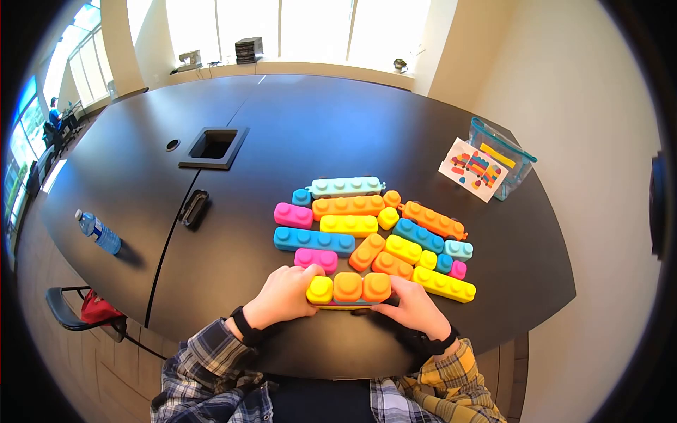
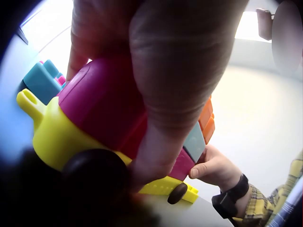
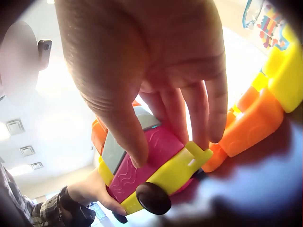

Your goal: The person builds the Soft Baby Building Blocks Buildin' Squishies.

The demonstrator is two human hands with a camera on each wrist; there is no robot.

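At the table's near edge, both hands hold a stacked toy block car. My left hand grips its left end, with the thumb on the near side. Around the right end are the thumb and fingers of my right hand. One yellow and two orange blocks top the stack in the head view. Below them, the right wrist view shows a pale grey-blue block, a magenta block with wavy lines and a yellow base with dark wheels. A yellow hitch sticks out in the left wrist view.
Beyond the hands lie loose blocks, including a long blue block, a pale teal wheeled base and an orange wheeled base. A picture card leans against a clear pouch. At left stands a water bottle.
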